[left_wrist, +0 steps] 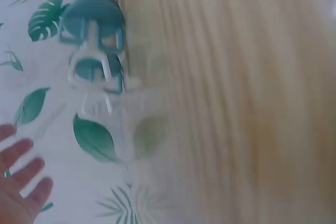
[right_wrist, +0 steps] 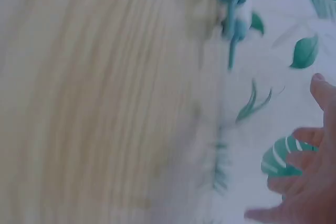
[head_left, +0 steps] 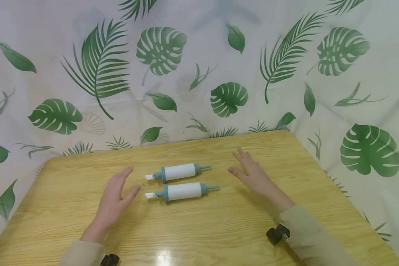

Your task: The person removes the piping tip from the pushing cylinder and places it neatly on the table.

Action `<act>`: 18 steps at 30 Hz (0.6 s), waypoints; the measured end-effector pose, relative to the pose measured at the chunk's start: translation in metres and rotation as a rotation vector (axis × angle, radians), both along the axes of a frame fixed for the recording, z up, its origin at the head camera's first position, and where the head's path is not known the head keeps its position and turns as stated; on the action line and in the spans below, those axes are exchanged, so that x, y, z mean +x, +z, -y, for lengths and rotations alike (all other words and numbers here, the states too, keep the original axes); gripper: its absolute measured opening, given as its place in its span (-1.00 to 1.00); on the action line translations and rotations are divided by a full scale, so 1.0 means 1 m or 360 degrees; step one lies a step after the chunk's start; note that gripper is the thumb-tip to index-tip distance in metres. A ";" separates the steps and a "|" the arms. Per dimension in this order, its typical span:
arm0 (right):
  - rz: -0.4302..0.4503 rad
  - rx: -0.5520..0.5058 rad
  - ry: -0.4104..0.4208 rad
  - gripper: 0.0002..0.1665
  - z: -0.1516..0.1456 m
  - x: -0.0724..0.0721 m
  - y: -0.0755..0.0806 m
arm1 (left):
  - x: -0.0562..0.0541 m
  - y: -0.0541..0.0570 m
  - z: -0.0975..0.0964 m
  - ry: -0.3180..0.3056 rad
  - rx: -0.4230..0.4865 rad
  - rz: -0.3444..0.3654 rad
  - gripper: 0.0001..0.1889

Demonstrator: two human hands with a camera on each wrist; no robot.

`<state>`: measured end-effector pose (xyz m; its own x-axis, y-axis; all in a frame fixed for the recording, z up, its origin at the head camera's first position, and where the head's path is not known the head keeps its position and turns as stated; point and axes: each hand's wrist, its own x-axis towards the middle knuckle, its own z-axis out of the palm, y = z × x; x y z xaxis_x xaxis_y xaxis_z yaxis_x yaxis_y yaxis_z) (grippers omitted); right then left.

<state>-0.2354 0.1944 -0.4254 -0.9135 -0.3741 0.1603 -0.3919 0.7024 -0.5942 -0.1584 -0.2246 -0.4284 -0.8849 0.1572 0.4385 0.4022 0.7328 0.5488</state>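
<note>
Between left hand (head_left: 112, 203) and right hand (head_left: 253, 177), both spread and empty, lie two syringes (head_left: 184, 191), apparently plunger-type, untouched. Step in hand: probably positioning; gripping either calls for inward travel.

1. Head: bright; white glare on the wooden table (head_left: 206, 232) at bottom centre, soft shadow under the right forearm (head_left: 279, 197).
2. Left wrist: dimmer, table blurred at right.
3. Right wrist: dim, bluish, blurred at left.
</note>
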 end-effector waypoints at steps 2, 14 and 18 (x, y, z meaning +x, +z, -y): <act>0.0067 -0.0167 0.0101 -0.22 0.011 0.005 0.000 | 0.000 -0.001 -0.009 -0.0104 0.0094 -0.0064 -0.48; 0.0358 -0.0526 0.0414 -0.43 0.055 0.006 -0.011 | -0.012 -0.001 -0.067 -0.0332 0.0094 -0.0101 -0.54; 0.0358 -0.0493 0.0460 -0.38 0.064 0.003 -0.014 | -0.018 0.001 -0.082 -0.0347 -0.0015 -0.0140 -0.54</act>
